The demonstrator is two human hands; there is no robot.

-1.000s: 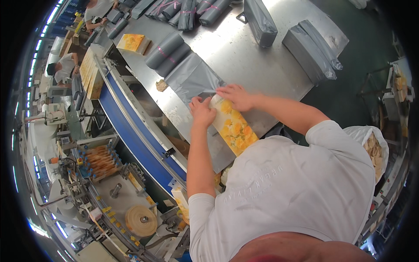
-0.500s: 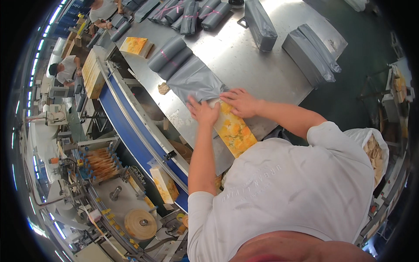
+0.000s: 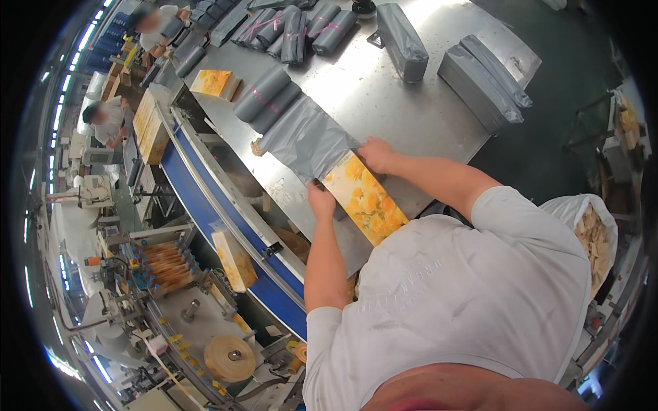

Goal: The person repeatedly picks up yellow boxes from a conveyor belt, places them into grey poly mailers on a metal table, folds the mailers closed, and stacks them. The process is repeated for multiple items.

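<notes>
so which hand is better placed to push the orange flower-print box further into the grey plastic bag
Probably the left hand: it sits at the near-side edge of the orange flower-print box, behind the bag mouth. The right hand is at the mouth of the grey plastic bag, seemingly holding it.

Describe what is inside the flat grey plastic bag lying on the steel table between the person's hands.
The far end of an orange-patterned box sits in the grey bag mouth, left hand and right hand at the opening. How far in it reaches is hidden by the opaque plastic.
</notes>
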